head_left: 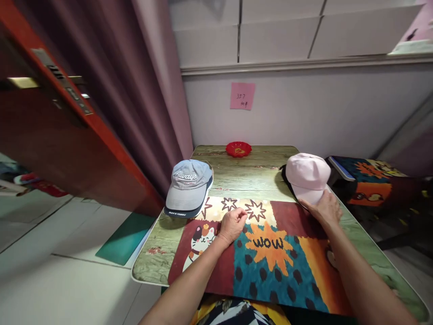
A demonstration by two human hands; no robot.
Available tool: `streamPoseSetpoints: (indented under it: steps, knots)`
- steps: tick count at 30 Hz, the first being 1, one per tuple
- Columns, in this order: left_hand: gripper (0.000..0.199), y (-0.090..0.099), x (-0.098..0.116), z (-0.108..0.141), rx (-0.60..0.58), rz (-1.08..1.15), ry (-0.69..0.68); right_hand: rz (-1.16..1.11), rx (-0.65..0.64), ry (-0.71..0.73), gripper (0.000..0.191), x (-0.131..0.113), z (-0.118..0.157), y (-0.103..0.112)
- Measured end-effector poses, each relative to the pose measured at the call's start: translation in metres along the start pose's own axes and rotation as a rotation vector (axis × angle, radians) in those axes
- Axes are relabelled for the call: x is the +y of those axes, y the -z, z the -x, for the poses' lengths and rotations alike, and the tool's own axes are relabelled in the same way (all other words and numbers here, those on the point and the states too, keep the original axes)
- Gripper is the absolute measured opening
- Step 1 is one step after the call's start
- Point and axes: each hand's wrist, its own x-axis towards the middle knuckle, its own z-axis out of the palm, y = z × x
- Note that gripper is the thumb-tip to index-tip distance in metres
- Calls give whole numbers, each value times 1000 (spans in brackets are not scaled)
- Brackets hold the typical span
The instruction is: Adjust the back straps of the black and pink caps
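Note:
At the table's right side, my right hand (pixel 326 210) grips the brim of a pale pink baseball cap (pixel 307 171). A dark cap edge shows behind and beneath the pink one. My left hand (pixel 232 226) is closed, fingers curled, over the colourful mat (pixel 267 284) with the word WOW on it; nothing shows in its fingers. To the left, a blue-grey cap (pixel 190 178) lettered "Always" sits with its brim toward me, over another cap with a navy brim (pixel 182 213).
A red scalloped dish (pixel 238 149) stands at the back of the wood-pattern table (pixel 216 174). On the wall hangs a pink note (pixel 242 95). A purple curtain (pixel 149 90) and an open door (pixel 67 149) are at left; a patterned stool-like piece (pixel 372 180) stands right.

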Motion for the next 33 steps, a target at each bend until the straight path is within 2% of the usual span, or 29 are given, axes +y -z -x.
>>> streamPoseSetpoints:
  steps: [4,7,10,13,15,18,20,21,23,24,26,29,33]
  knots:
    - [15,2,4,1,6,-1,9,10,69,17,103,-1,12,-9]
    - [14,1,6,4,11,2,43,-9,209,71,104,-15,25,-5]
    - [22,-2,9,10,32,41,59,-41,333,259,96,-45,36,3]
    - [38,5,19,11,75,36,-29,-149,320,505,86,-90,42,5]
    - [38,28,30,-1,178,-37,-116,-284,268,580,84,-122,42,4]
    - [34,91,45,-38,436,-239,-153,-552,104,463,73,-168,39,3]
    - [32,142,47,-67,604,-349,-82,-818,-47,320,59,-191,37,6]
    - [33,166,44,-81,644,-373,-51,-955,-114,263,53,-200,36,9]
    - [35,203,32,-102,670,-433,63,-1176,-203,198,45,-211,35,15]
    - [38,215,23,-110,667,-464,137,-1239,-233,186,41,-214,36,18]
    - [47,227,3,-120,615,-486,249,-1292,-279,167,36,-214,37,24]
    - [55,225,-21,-129,558,-458,348,-1317,-307,123,35,-208,38,30]
    - [38,215,-31,-137,533,-442,317,-1362,-298,61,34,-202,33,38]
